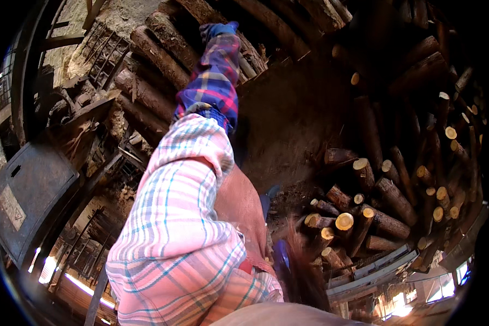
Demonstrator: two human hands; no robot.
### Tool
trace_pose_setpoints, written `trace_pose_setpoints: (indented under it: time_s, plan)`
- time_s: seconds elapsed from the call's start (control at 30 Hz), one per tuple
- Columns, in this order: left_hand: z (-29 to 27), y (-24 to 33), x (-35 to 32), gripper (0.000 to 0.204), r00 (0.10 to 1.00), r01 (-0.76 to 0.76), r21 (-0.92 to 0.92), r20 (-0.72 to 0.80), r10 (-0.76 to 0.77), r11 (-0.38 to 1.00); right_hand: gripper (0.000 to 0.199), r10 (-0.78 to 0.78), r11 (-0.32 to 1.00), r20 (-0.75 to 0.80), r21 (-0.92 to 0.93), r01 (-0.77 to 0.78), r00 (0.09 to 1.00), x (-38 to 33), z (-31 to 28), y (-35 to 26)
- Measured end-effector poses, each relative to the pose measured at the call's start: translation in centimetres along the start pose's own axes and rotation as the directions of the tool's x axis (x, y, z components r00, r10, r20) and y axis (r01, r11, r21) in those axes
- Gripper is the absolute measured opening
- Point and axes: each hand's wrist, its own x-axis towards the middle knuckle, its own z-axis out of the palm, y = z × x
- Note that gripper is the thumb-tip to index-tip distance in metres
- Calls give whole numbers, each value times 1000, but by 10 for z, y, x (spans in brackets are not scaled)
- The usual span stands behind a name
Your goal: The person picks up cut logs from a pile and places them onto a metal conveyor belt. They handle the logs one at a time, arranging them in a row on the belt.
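My left arm rises from the lower edge in a pink checked sleeve, then a blue and red checked one. My left hand (218, 30), in a blue glove, is up at the top against a stack of rough dark logs (163, 60). The glove lies on or beside a log end; its fingers are hidden, so a grip does not show. A brown cloth (239, 206) hangs by the arm. Small blue patches (281, 256) show behind it, too blurred to identify. My right hand is out of view.
A pile of cut logs (380, 201) with pale round ends fills the right side. A bare earth surface (299, 125) lies in the middle. At the left stand a dark metal box (30, 201) and wooden beams (92, 119).
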Motion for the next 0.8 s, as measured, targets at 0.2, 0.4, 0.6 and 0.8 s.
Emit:
trace_pose_setpoints:
  time_s: [0.2,0.4,0.6,0.8]
  plan:
    - [-69,-103,-38,66,773,36,-777,420,475,629,36,-608,737,71,-319,596,791,-12,60,-139]
    - [-108,-204,-247,35,261,443,-663,739,621,603,86,-772,531,359,-93,842,525,-21,101,-287]
    - [-45,-251,-438,35,-40,441,-503,817,576,744,103,-804,595,262,357,720,534,-47,-2,-198]
    - [24,-271,-646,39,-385,112,-595,713,587,796,99,-922,213,-163,548,809,352,-73,-158,-118]
